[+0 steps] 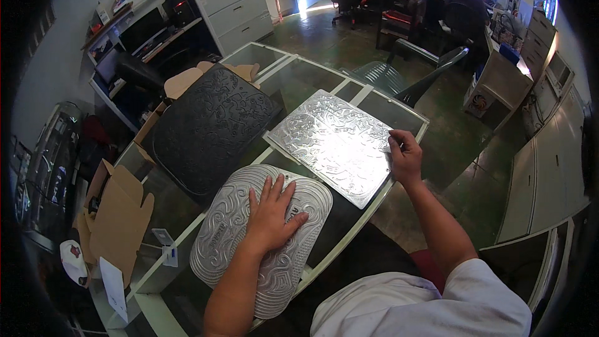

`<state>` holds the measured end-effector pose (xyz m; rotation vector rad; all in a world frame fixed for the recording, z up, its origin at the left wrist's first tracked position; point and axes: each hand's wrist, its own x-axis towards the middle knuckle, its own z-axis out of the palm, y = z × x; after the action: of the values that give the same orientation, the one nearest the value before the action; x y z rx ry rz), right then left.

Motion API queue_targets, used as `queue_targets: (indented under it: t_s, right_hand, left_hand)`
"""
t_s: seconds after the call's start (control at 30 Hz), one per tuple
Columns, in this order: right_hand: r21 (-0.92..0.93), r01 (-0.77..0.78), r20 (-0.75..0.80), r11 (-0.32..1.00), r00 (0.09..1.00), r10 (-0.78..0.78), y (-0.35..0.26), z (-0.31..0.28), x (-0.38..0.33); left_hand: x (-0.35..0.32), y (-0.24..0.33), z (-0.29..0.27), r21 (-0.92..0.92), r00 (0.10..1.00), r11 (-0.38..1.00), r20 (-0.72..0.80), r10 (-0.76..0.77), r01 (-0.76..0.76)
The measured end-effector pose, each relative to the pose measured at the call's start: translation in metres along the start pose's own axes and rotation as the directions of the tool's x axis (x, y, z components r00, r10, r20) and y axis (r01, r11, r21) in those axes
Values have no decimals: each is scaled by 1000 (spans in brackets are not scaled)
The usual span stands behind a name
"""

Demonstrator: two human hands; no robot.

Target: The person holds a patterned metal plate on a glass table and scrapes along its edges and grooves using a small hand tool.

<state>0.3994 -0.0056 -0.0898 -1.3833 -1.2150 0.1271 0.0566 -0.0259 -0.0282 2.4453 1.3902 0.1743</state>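
Note:
My left hand [271,221] lies flat with fingers spread on a rounded silver metal plate [215,246], whose surface carries raised swirls and some lettering. My right hand [405,155] is closed at the right corner of a rectangular silver embossed plate [331,140], thumb and fingers pinching its edge. Light glares off the middle of that rectangular plate. Behind the rounded plate lies a larger black embossed panel [215,125] with rounded corners. All three pieces rest on a glass-topped table with a pale frame [412,114].
Open cardboard boxes [118,224] and a white cap [73,263] sit at the left. A green plastic chair [409,75] stands beyond the table. Grey drawers [231,9] line the back. At the far right, a person [467,9] sits by a desk.

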Motion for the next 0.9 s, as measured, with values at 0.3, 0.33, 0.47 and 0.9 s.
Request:
queue_targets:
  t_s: [0.3, 0.33, 0.47, 0.9]
  right_hand:
    - [-17, -10, 4, 1000, 1000, 10, -2, 0, 0]
    - [-23, -10, 1, 1000, 1000, 10, -2, 0, -1]
    - [5, -26, 7, 1000, 1000, 26, -4, -1, -1]
    - [-13, -10, 0, 1000, 1000, 10, -5, -1, -1]
  left_hand:
    - [-1, 2, -3, -3, 1000, 1000, 5, -3, 3]
    - [-1, 3, -3, 6, 1000, 1000, 11, -1, 1]
    - [0, 2, -2, 8, 1000, 1000, 15, -6, 6]
    - [-1, 1, -1, 6, 1000, 1000, 4, 7, -7]
